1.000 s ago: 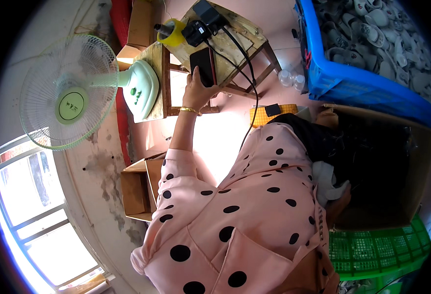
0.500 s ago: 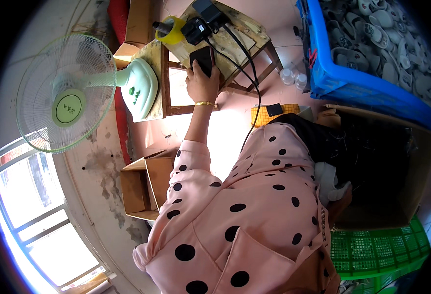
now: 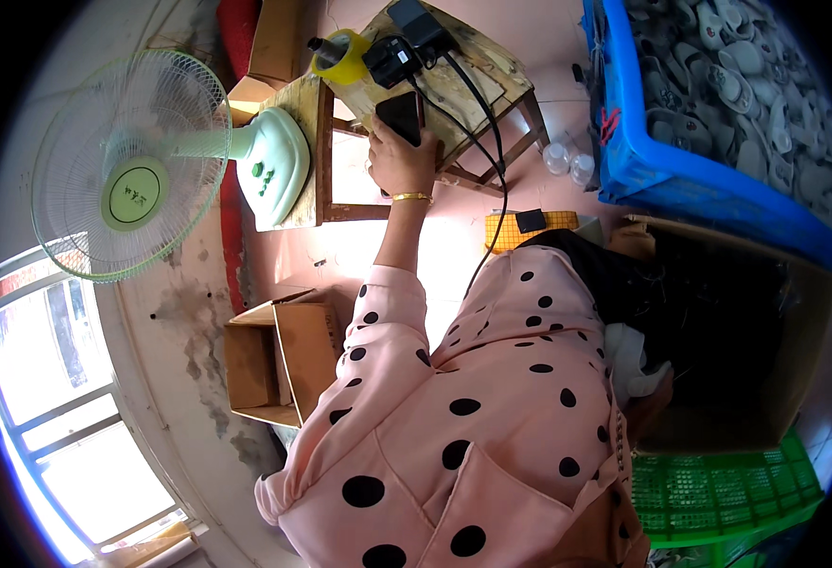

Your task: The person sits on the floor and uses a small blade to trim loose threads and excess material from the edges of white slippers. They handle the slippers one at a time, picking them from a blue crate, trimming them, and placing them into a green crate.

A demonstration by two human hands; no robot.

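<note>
My left hand (image 3: 402, 166), with a gold bracelet at the wrist, is closed around the lower end of a dark smartphone (image 3: 400, 117). The phone is over the near edge of a worn wooden stool (image 3: 477, 80). Just beyond it are a black adapter (image 3: 390, 62) with cables and a roll of yellow tape (image 3: 342, 59). Low at the right, beside my body, my right hand (image 3: 653, 399) shows only in part. Its fingers are bent against a pale grey slipper (image 3: 627, 360), next to the open carton; the rest of the hand is hidden by my clothing.
A green fan (image 3: 137, 194) stands at the left on a wooden stool. An open carton (image 3: 283, 360) is below it. On the right are a blue crate (image 3: 629, 123) full of grey slippers, a large carton (image 3: 804, 350) with a dark inside, and a green basket (image 3: 728, 488).
The view has shifted slightly. My left wrist has moved a little to the right and its grip has turned slightly, still on the phone. My right hand stays at the slipper.
</note>
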